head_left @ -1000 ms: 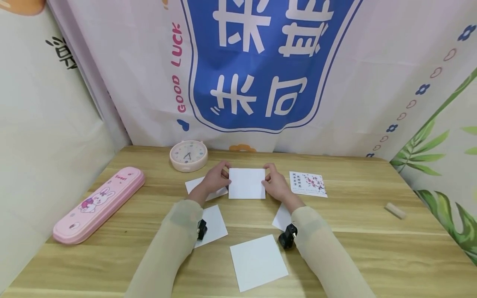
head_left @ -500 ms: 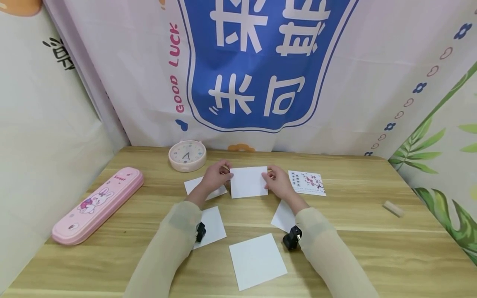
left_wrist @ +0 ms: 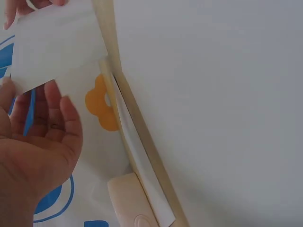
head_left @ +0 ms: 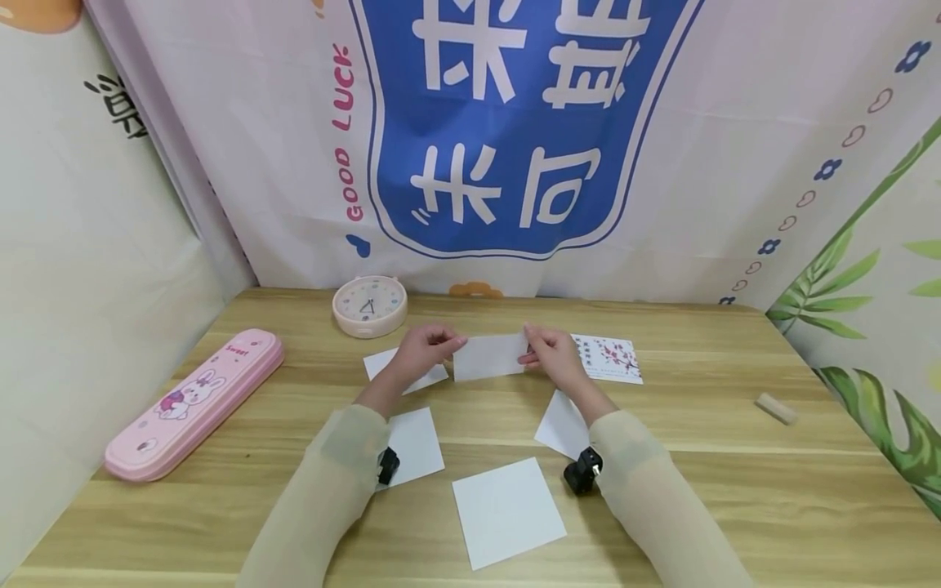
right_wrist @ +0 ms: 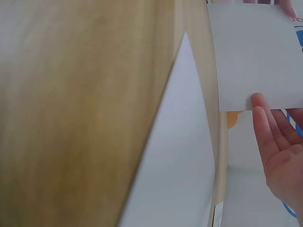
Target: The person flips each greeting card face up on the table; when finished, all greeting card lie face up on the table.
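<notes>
Between both hands a plain white card [head_left: 488,358] is held above the far middle of the table, tilted so its face looks greyish and foreshortened. My left hand [head_left: 429,349] pinches its left edge. At the opposite edge my right hand [head_left: 556,358] pinches it with thumb and fingers. The left wrist view has the card [left_wrist: 57,49] at upper left, with the left hand [left_wrist: 45,137] below. In the right wrist view, fingers of the right hand [right_wrist: 286,156] touch the near edge of the card [right_wrist: 255,59].
White cards lie around the hands: a square one [head_left: 509,513] in front, one [head_left: 416,445] by the left wrist, one [head_left: 562,423] by the right, another [head_left: 382,362] behind the left arm. A printed flower card [head_left: 613,359], small beige block [head_left: 775,409], clock [head_left: 370,307] and pink case [head_left: 194,404] also lie there.
The held card has tipped from facing the head camera to a flatter, darker-looking angle. Both hands have turned with it, and the right hand has shifted slightly rightward.
</notes>
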### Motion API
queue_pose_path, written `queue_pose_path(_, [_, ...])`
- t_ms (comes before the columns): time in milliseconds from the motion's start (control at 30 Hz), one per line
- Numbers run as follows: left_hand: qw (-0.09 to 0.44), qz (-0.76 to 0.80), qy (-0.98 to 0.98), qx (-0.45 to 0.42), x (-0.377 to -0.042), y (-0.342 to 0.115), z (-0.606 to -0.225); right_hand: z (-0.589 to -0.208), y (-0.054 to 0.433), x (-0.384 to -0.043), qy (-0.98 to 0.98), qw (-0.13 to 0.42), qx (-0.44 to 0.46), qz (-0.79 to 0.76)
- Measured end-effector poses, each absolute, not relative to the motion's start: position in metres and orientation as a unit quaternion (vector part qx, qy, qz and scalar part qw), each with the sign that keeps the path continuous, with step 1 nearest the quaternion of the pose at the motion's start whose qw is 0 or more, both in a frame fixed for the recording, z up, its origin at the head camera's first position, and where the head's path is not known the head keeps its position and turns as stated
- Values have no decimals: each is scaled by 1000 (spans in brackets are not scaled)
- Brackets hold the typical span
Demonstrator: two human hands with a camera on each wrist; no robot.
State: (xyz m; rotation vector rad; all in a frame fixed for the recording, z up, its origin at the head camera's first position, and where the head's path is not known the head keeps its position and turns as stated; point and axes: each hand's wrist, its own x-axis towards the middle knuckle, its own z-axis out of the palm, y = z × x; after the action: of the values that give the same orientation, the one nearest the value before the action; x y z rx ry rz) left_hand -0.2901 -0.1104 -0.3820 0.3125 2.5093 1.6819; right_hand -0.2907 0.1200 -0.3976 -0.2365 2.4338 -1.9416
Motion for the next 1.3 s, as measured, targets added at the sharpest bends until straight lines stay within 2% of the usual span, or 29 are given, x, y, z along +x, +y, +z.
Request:
queue_pose_path(367, [147,462,873,49,-281,-110,-380,-398,135,-281,811,79,-97,-572])
queue_pose_path(633, [146,423,894,39,-277,-110,-381,-400,139,-279,809,111,-89,-570])
queue_pose_path(933, [129,426,895,21,-275,-107,-380,-397,139,-277,796,119,-77,-588])
queue_pose_path(1100, [120,431,894,15,-273,-104,-379,-397,136,-276,789,107,-57,-602])
queue_pose_path(1300, [95,446,890,28,-274,-99,-379,-397,132,-275,795,63,-40,-602])
